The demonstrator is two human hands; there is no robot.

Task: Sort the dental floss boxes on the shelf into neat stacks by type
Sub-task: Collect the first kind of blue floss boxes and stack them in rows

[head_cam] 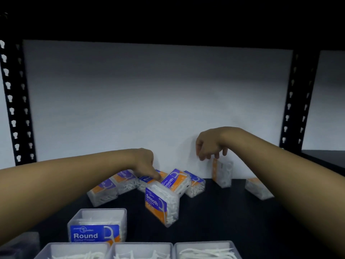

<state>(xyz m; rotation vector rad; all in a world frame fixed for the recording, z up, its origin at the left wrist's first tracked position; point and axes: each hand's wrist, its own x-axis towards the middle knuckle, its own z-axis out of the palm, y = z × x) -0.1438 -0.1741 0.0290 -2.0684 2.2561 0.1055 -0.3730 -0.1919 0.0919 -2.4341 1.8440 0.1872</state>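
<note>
Dark shelf point(214, 212), white back wall point(149, 100), black perforated uprights either side. Left hand point(144, 163) reaches in from the left, wrist high, fingers point(155, 176) pointing down onto the top edge of a tilted Smooth box point(161, 202) — clear plastic, blue and orange label, white floss picks inside. Fingertips touch its upper rear corner; whether the thumb closes round the far side cannot be told, so the grasp is unclear. The box stands on one corner, leaning toward the camera, just in front of a loose cluster of like boxes point(130, 182) lying at odd angles against the wall. Right hand point(210, 144) hangs over an upright box point(223, 172) standing on end near the wall; its fingers droop loosely curled, tips just above the box's top edge, close or barely touching — holding nothing that shows. Further right, another box point(258, 187) lies tilted, partly hidden behind the right forearm. Near front left, a Round box point(97, 227) sits squarely, label facing the camera, well apart from both hands. Along the bottom edge, three open-topped clear boxes point(141, 249) sit in a row, touching side to side, picks visible within.
</note>
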